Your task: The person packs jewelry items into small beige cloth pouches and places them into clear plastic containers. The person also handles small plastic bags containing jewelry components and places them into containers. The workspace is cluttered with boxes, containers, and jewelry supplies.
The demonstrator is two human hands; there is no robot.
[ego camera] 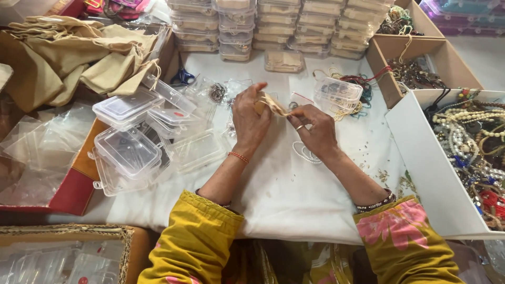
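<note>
The left hand and the right hand meet over the middle of the white cloth-covered surface, and between them they hold a small beige pouch. The left grip is closed on the pouch's near-left end, thumb and fingers wrapped round it; the right grip pinches its other end between fingertips. The pouch thus lies directly between the two grips, touching both, lifted just clear of the surface. Its long axis runs slantwise from the left grip's fingertips down towards the right grip, so one end points away and leftward, the other towards the right hand. Which end is the mouth cannot be told. The left hand has more of it.

Just under the right grip lies a white bead string on the cloth. Left of the left grip sits a heap of clear plastic boxes; beyond them, a pile of beige cloth bags. Right of the right grip, a white tray of mixed jewellery.
</note>
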